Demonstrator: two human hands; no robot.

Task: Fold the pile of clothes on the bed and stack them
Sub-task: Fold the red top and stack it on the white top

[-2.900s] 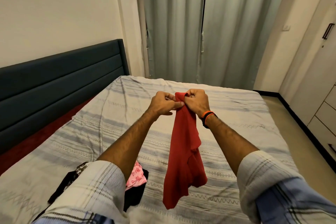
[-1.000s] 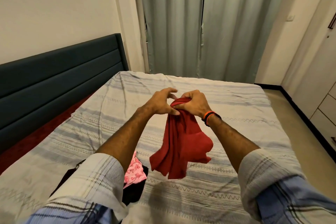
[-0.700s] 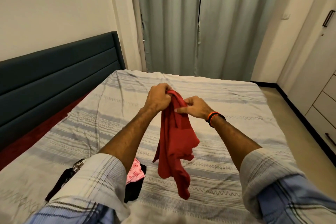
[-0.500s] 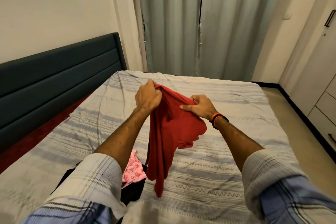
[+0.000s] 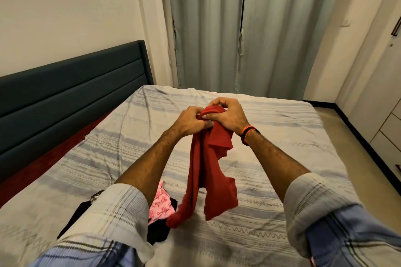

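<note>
A red garment (image 5: 204,171) hangs in the air above the striped bed (image 5: 271,158), bunched at its top and trailing down in two long folds. My left hand (image 5: 191,122) and my right hand (image 5: 227,112) are close together and both pinch its top edge. An orange and black band sits on my right wrist. Under my left forearm lies the remaining pile: a pink patterned piece (image 5: 161,205) on black clothing (image 5: 157,231), partly hidden by my sleeve.
A dark padded headboard (image 5: 71,91) runs along the left side of the bed. Grey curtains (image 5: 238,28) hang behind the far edge. White cupboards with drawers (image 5: 386,128) stand at the right beyond a strip of floor.
My hands, spread apart along the garment's edge half a second ago, have come together at its top. The red cloth now hangs narrower and longer.
</note>
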